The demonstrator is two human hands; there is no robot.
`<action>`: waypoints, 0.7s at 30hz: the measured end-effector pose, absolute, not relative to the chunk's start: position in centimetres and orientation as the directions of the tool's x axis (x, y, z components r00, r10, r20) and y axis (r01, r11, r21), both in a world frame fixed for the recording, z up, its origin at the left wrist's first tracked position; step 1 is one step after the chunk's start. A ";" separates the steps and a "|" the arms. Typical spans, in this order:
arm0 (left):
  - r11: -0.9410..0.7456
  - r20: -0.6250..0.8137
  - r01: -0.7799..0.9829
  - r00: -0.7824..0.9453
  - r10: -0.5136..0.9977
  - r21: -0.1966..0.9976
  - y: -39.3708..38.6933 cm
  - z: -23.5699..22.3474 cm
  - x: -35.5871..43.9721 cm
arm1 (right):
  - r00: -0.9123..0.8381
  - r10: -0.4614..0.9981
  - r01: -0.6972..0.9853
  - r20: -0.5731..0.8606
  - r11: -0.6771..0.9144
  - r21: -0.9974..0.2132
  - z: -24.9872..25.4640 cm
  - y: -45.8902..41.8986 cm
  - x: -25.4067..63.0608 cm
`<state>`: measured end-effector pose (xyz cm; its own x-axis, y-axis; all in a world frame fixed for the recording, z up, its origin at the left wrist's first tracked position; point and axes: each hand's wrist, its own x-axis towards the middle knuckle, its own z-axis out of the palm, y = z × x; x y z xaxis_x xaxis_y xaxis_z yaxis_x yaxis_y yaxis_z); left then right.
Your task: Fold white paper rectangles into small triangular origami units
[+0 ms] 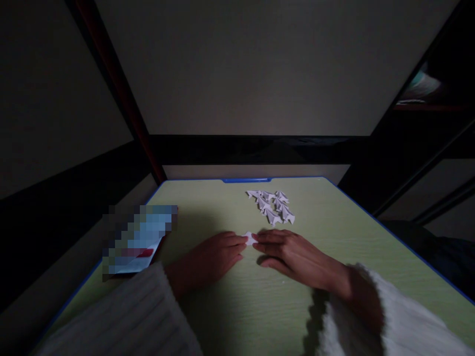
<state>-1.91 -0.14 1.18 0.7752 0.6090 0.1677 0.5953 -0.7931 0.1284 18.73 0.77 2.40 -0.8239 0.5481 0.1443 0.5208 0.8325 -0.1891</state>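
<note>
A small piece of folded white paper (249, 239) lies low on the table between my two hands. My left hand (218, 252) has its fingertips closed on the paper's left edge, with the thumb drawn in below. On the opposite edge, the fingers of my right hand (289, 252) hold the paper against the tabletop, its thumb lower and a little apart. Just beyond my right hand sits a cluster of several folded paper pieces (272, 205), pointed and pleated, lying close together. My fingers cover part of the paper, so its full shape is hidden.
The pale green table (345, 227) has a blue rim and a blue handle-like strip (247, 180) at its far edge. A flat item with a blurred surface (143, 242) lies at the left. A light panel (252, 69) rises behind the table.
</note>
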 end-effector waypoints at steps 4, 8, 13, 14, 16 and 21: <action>-0.790 0.173 0.596 0.771 0.613 0.145 -0.1 1.2 -2.0 | -0.831 0.536 0.502 0.150 0.838 -0.214 2.4 0.9 18.8; -0.783 0.186 0.609 0.761 0.621 0.124 -0.2 1.4 -1.7 | -0.810 0.562 0.528 0.166 0.823 -0.211 2.4 0.8 18.6; -0.793 0.194 0.578 0.770 0.608 0.193 0.3 1.0 -2.1 | -0.828 0.537 0.488 0.161 0.832 -0.265 2.4 1.1 18.9; -0.792 0.194 0.573 0.770 0.608 0.211 0.4 0.8 -2.3 | -0.831 0.532 0.478 0.163 0.833 -0.278 2.3 1.2 19.0; -0.788 0.196 0.570 0.766 0.612 0.232 0.5 0.7 -2.4 | -0.832 0.528 0.466 0.172 0.832 -0.302 2.2 1.4 19.1; -0.800 0.189 0.574 0.778 0.599 0.174 0.3 1.2 -1.9 | -0.815 0.540 0.465 0.209 0.825 -0.321 2.1 1.3 18.9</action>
